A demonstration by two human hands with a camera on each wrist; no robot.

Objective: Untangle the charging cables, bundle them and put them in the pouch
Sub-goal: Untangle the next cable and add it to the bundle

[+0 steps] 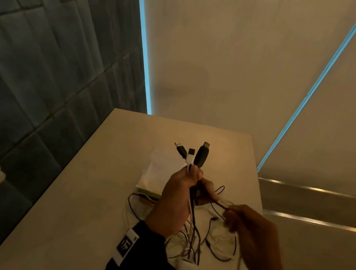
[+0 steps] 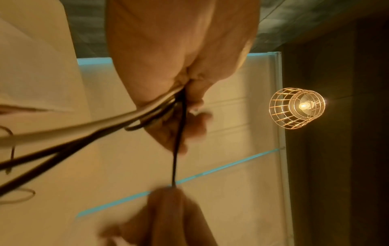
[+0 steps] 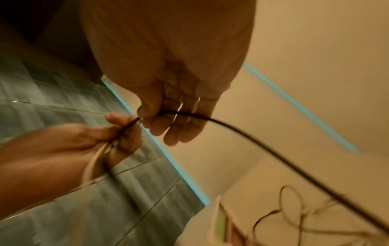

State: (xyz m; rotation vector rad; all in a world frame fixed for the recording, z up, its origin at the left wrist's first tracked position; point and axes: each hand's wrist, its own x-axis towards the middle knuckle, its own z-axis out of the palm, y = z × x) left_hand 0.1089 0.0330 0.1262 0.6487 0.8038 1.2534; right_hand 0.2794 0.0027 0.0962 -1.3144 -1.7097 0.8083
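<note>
**Black and white cables, held up by their plugs**

Black and white cables hang in a messy bunch over the table. Going from left to right, the left hand comes first. Its fingers are curled tight round the cables just under three plugs, which stick up above the fist. Two plugs are black and one is white.

Next comes the right hand. It pinches one thin black cable between thumb and fingers, close beside the left hand. This hand looks blurry.

The rest of the cables lie in loose loops on the table, below both hands. They are not sorted out yet, I think.

What could go wrong? A hard tug on the black cable could pull a knot tighter. If the left fist goes slack, the plugs could slip down into the mess again.

A pale flat pouch lies on the table behind the left hand, and some loops lie at its near edge. They may drag it. A wire lamp glows in the left wrist view.
</note>
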